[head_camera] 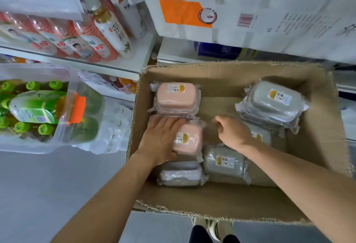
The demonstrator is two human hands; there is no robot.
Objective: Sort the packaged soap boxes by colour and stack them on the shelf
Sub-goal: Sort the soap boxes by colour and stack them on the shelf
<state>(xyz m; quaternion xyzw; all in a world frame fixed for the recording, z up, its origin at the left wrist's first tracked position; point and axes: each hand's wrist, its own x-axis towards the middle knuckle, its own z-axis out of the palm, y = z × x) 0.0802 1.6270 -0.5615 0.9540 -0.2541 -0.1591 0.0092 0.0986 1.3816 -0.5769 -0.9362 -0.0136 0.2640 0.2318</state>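
Both hands are down inside the open cardboard box (317, 146), which sits on the floor in front of the shelf (115, 65). The left hand (159, 140) lies flat with straight fingers (154, 125) spread over the near pink soap box (187, 138), palm covering its 9 o'clock side, so it's pressing or resting on it and not wrapped round it. The right hand (234, 132) is over the middle of the box with its fingers curled loosely inward; I can't tell whether it has hold of the clear wrap under it or nothing at all.

Where the soap is: a stack of pink soap boxes (177, 98) sits toward 11 o'clock in the box, touching the near pink one just below it. A tilted stack of grey soap boxes (273, 103) is at 2 o'clock against the far right corner. Another grey soap box (224, 160) lies at 6 o'clock of the right hand, and a wrapped pale box (181, 175) sits under the left wrist, colour hard to call. All of them are shrink-wrapped with an orange-and-white label on top.

At 9 o'clock outside the box there's a clear plastic tub (63, 132) with green-capped drink bottles (36, 107), and bottles with red-patterned labels (90, 46) stand on the shelf at 10 o'clock.
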